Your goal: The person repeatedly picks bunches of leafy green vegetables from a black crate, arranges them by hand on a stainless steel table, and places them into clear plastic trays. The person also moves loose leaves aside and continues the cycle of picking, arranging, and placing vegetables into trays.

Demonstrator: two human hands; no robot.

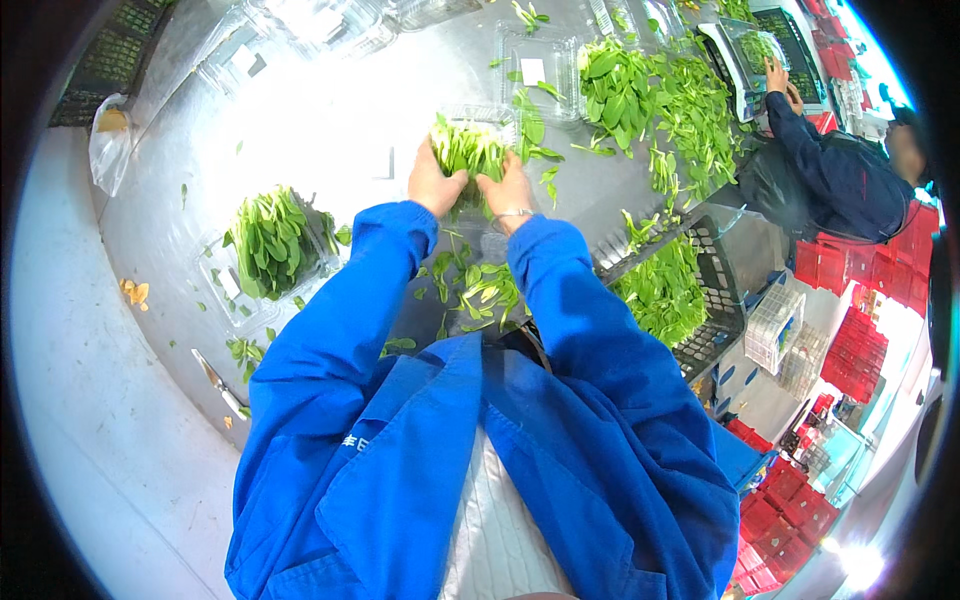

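A bunch of leafy greens (470,147) with pale stems sits between my two hands, above a clear plastic clamshell box (484,116). My left hand (435,181) presses on its left side, and my right hand (510,186) grips the right side, thumbs towards each other. The stem ends point away from me. To the left, another clear clamshell box (322,264) holds a full bunch of greens (271,244). An open clamshell box (555,64) lies beyond my right hand, with a white label and stray leaves on it.
Piles of greens (694,112) cover the table's right side. A black crate (724,300) of greens stands at my right. A knife (217,384) lies near the left edge of the metal table (161,300). A co-worker (832,172) handles a box on a scale (739,71).
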